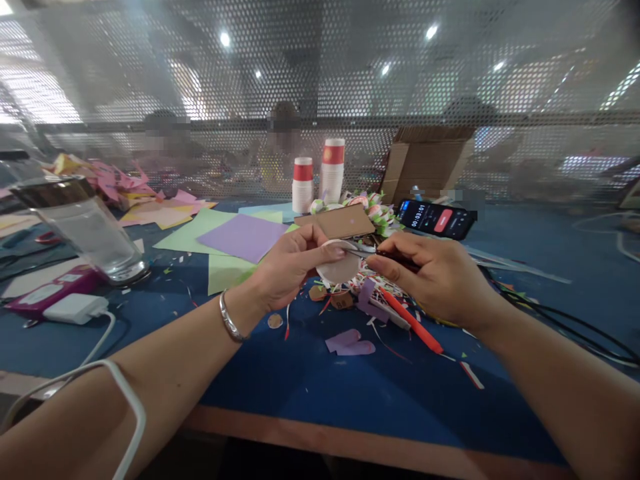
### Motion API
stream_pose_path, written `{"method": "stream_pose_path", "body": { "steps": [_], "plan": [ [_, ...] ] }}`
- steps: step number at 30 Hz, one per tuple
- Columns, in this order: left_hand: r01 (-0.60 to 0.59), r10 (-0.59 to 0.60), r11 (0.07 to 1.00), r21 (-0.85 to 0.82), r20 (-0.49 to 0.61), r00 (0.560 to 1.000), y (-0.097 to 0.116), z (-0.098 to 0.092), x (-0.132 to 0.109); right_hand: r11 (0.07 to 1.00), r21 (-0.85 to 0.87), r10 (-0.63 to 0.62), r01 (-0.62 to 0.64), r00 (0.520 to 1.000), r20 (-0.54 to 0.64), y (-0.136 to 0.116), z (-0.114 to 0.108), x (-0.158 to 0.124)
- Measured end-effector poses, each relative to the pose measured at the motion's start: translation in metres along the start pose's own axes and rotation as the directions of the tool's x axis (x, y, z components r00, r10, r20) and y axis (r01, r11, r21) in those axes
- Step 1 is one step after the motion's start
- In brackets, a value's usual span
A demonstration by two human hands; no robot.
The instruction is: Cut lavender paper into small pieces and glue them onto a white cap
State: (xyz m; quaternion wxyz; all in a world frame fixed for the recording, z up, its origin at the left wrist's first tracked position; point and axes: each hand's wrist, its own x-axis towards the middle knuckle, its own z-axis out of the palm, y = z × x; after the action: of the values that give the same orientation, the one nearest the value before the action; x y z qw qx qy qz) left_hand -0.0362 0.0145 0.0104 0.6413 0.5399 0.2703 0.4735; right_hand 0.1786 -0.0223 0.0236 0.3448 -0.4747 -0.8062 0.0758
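Observation:
My left hand (295,263) pinches a white round paper piece (340,268), perhaps a paper cup seen from its end, between thumb and fingers. My right hand (430,270) is closed around a pair of scissors (363,251); their dark handles are mostly hidden by the fingers. The metal blades reach left to the upper edge of the paper piece. Beneath both hands lies a heap of paper scraps (395,287). An orange-red stick-like tool (413,321) slants out of it. Two purple paper strips (350,343) rest on the blue table nearer to me.
Stacked paper cups (332,173) stand behind, beside a brown phone-shaped slab (340,220). A phone (435,220) showing a timer leans at right. Coloured paper sheets (245,237), a tilted-looking water glass (93,230) and a white charger (75,308) are at left. A white cable crosses my left forearm.

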Motion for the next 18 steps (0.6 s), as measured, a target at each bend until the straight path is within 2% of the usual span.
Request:
{"method": "stream_pose_path", "body": {
  "steps": [8, 18],
  "plan": [
    [0.008, -0.014, 0.998, -0.065, -0.092, 0.996, -0.002, 0.012, -0.006, 1.000, -0.003, -0.010, 0.010, 1.000, -0.016, -0.001, 0.001, 0.000],
    [0.094, -0.098, 0.990, -0.103, -0.042, 0.994, -0.002, 0.014, -0.009, 1.000, 0.011, -0.012, 0.012, 1.000, -0.024, -0.004, -0.001, -0.001]
  ]
}}
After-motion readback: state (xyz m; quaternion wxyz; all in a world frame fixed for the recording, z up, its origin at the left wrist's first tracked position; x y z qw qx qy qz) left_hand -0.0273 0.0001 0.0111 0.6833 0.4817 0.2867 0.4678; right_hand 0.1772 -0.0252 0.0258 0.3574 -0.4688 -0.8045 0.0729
